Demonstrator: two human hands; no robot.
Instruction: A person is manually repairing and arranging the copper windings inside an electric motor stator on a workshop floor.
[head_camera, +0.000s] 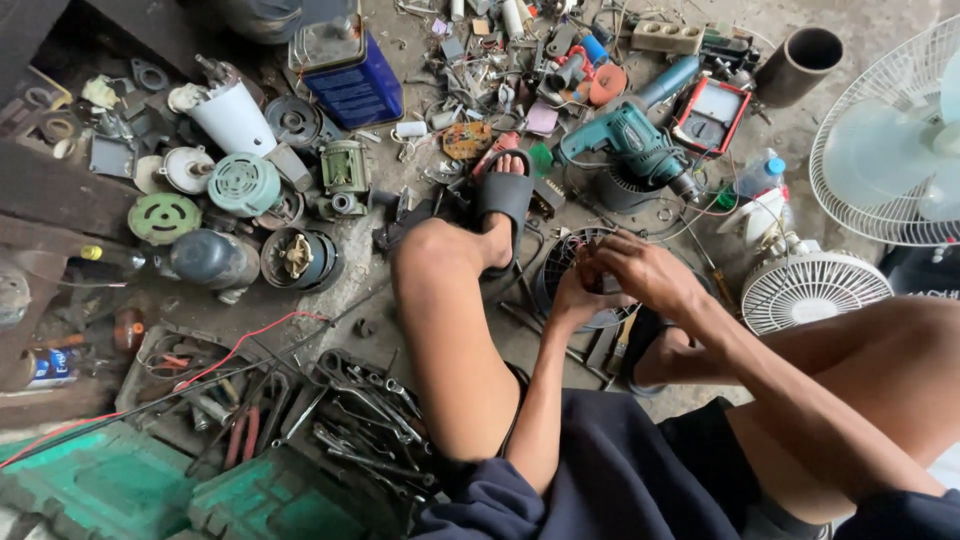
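I sit on a workshop floor with knees raised. My left hand (573, 296) and my right hand (643, 270) meet over a round dark fan motor housing (556, 265) on the floor between my legs. Both hands pinch at something small at its top edge; the fingers hide what it is. My left foot in a black slide sandal (505, 196) rests just to the left of the housing.
Motor parts and stators (243, 185) lie at the left, a blue can (350, 80) at the top. A teal power drill (630, 140), a multimeter (709, 115) and white fan guards (812, 288) sit at the right. Pliers and wrenches (350, 410) lie by green toolboxes (110, 480).
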